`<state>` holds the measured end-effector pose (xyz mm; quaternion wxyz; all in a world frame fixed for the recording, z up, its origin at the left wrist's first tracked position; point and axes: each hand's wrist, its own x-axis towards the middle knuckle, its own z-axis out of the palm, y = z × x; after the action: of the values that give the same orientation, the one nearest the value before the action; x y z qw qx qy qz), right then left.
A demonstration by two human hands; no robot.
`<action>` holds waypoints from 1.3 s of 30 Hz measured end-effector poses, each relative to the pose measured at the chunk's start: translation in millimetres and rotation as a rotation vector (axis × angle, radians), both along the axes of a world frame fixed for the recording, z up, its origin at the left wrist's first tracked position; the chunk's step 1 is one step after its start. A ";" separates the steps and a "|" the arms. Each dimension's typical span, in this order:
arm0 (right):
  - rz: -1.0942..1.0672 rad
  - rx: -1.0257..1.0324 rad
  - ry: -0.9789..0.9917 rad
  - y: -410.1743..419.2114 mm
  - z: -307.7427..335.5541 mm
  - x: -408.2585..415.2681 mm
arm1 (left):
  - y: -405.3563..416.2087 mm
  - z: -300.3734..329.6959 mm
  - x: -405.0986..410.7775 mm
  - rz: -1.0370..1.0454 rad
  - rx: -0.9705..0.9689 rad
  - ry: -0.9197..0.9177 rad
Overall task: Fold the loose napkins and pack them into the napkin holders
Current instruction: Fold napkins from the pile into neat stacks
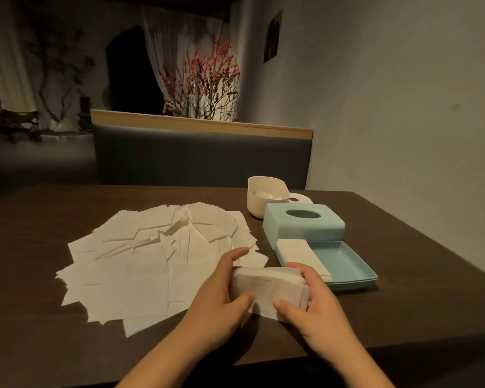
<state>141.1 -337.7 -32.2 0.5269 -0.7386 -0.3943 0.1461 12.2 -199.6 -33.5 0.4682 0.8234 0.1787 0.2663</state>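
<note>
Nearest the camera, the left hand (pixel 224 298) and right hand (pixel 308 301) form the grip on a folded stack of napkins (pixel 269 287), fingers curled round its two ends and thumbs pressed on its near face, just above the table (pixel 25 317). To do this step well, I judge the stack should be squeezed evenly and squared before it goes right of the grip into the open blue tray (pixel 347 264), beside the napkins already lying in it (pixel 297 250). Left of and beyond the grip spread the loose napkins (pixel 140 253); farther off sit the blue lid (pixel 303 228) and a cream holder (pixel 263 197).
</note>
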 end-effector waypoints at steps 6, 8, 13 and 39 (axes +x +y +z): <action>-0.025 0.129 0.010 0.8 5.6 -1.1 | -7.0 7.9 0.7 -0.035 0.019 -0.012; -0.009 0.060 0.014 -1.9 3.5 -1.0 | -7.0 7.8 0.3 -0.065 0.026 0.054; -0.007 -0.018 -0.017 -6.8 2.8 3.1 | -9.6 9.9 1.0 -0.054 0.018 0.071; 0.029 -0.021 0.043 -18.3 -0.4 11.2 | -5.5 4.6 0.0 -0.138 0.009 0.084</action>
<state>152.3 -356.1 -32.7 0.5252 -0.7350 -0.3921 0.1736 12.2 -205.1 -28.9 0.4738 0.8462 0.1398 0.1996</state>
